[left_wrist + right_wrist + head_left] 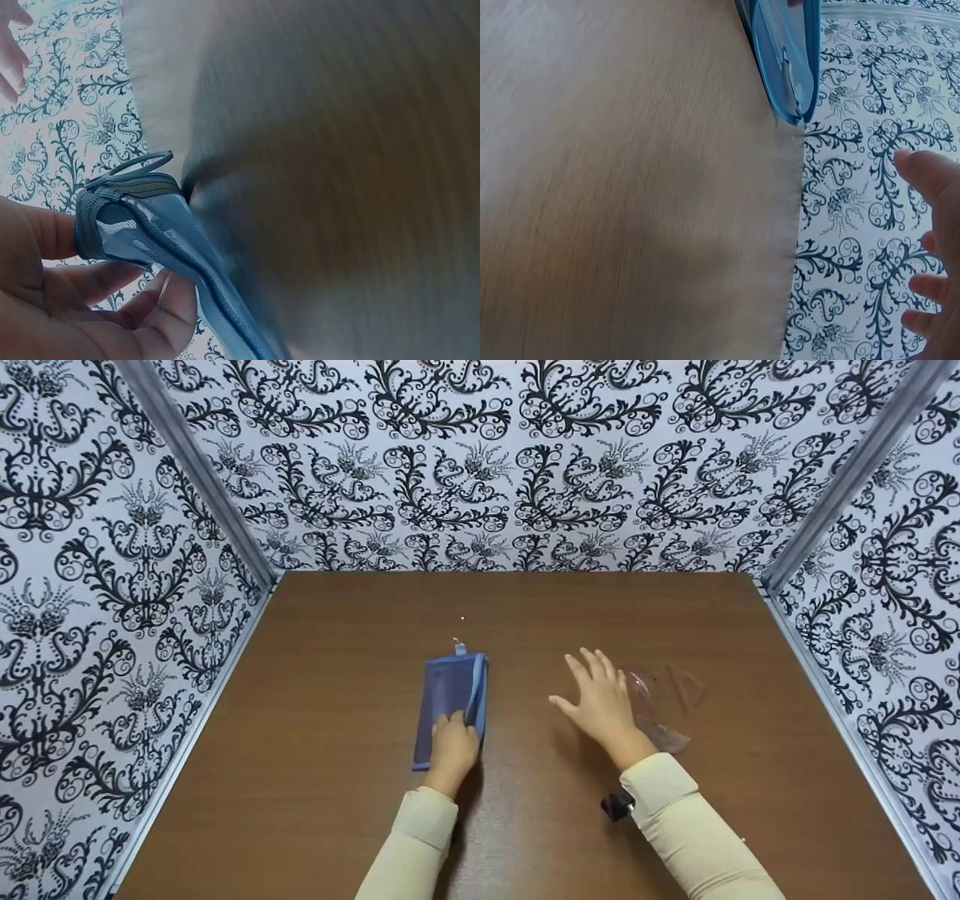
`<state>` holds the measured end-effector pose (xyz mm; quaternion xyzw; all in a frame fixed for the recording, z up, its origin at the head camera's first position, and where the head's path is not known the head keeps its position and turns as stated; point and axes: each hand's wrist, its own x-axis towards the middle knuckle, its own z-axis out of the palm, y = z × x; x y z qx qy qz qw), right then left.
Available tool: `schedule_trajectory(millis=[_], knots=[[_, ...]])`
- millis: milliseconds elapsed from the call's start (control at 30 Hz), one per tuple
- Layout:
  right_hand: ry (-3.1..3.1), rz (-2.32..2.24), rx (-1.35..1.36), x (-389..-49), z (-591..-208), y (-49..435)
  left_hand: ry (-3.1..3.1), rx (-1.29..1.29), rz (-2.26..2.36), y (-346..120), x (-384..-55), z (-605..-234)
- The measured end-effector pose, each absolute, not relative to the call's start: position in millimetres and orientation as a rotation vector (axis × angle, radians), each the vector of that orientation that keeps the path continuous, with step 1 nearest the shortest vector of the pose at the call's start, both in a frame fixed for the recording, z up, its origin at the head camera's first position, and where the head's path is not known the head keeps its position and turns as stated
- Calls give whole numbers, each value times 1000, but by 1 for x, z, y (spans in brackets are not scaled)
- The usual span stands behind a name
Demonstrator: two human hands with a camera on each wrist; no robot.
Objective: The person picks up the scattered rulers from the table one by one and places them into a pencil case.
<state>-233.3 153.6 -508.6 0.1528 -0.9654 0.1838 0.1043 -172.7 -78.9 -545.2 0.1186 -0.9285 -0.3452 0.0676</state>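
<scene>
Sleeves point(694, 832) nearest, we see left hand point(453, 748) gripping the pouch point(450, 684), which extends beyond; right hand point(604, 705) splayed, pouch's right.

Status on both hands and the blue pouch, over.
Left hand grips blue pouch, mouth open. Right hand empty, fingers spread. Clear triangle farther right, not between them.

The left arm point(412, 844) and right arm point(697, 829) reach toward the far edge of the tabletop point(300, 697), leaning in. The left hand point(454, 742) is a bit left of the middle, thumb and fingers bent in a grip. The right hand point(602, 703) is up above the tabletop, fingers spread, thumb toward the left edge.
</scene>
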Motion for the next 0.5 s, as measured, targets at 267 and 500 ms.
schedule_trajectory(millis=[267,500], knots=[[-2847,527,446,-230,-509,162,-2806,363,-1085,-81,-172,-544],[-2872,552,420,-228,-508,176,-2798,352,-1096,-82,-172,-545]])
